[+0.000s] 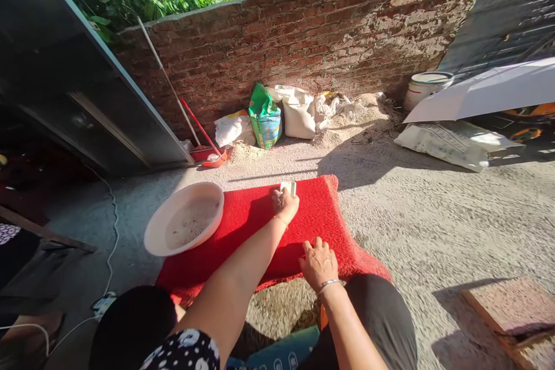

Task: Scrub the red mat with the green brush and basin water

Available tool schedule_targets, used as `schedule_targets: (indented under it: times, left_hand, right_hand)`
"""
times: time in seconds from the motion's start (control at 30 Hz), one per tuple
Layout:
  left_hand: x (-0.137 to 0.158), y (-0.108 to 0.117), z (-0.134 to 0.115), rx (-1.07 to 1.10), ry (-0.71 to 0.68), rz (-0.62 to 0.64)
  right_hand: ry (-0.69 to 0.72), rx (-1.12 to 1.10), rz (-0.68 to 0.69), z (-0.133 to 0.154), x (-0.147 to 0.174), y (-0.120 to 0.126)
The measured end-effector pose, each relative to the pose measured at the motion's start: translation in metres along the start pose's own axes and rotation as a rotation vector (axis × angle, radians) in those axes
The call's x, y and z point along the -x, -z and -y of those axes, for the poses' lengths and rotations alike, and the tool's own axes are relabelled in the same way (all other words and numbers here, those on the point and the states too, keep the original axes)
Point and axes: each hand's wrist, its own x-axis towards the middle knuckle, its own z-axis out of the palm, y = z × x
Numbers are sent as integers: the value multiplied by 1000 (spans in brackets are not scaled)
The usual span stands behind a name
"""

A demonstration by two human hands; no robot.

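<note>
My left hand (285, 206) reaches over the red cloth (243, 208), its fingers closed around a small pale rectangular block (288, 187). The block's exact kind is too small to make out. My right hand (319, 265) rests on the near right part of the cloth, palm down, fingers apart and slightly bent, with no object visible in it. At the cloth's left end stands a wide pale pink basin (156, 237), tilted a little, with greyish granular material in its bottom. The cloth drapes over a low support, and its near edge hangs close to my knees.
Along the brick wall (303, 40) stand a green and blue sack (266, 124), a white sack (299, 115) and a red dustpan (215, 160). Bricks (515, 306) lie at the lower right. A white cord (115, 219) runs over the floor at left.
</note>
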Motion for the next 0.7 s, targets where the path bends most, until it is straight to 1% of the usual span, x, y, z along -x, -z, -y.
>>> schedule_targets:
  times: [0.1,0.17,0.2,0.23,0.3,0.43,0.5,0.53,0.6,0.63,0.7]
  left_hand:
    - [31,-39,-59,56,-258,160]
    - [44,-52,-84,87,-366,243]
    - [45,-53,-90,97,-389,259]
    - [43,-51,-91,101,-389,257]
    - [27,-38,-82,93,-332,206]
    - [-23,2,-39,41,-100,39]
    - [-41,14,-23,19,-6,-16]
    - [-46,15,-21,12,21,-26]
    - [-44,6,-27,11,19,-16]
    - [-38,-2,-36,17,-8,5]
    - [-17,-23,-60,41,-111,72]
  right_hand:
    - [-29,-7,18,2,0,3]
    - [-44,-7,28,3,0,4]
    - [-45,-9,31,3,0,5]
    - [-42,-12,31,3,0,6]
    - [-36,-27,28,4,0,7]
    - [-26,-46,27,4,2,7]
    - [-21,-54,26,4,2,7]
    - [-20,-56,26,4,3,7]
    - [-22,-51,25,3,3,7]
    - [-21,-45,25,3,2,6]
    - [-18,-31,23,1,1,4]
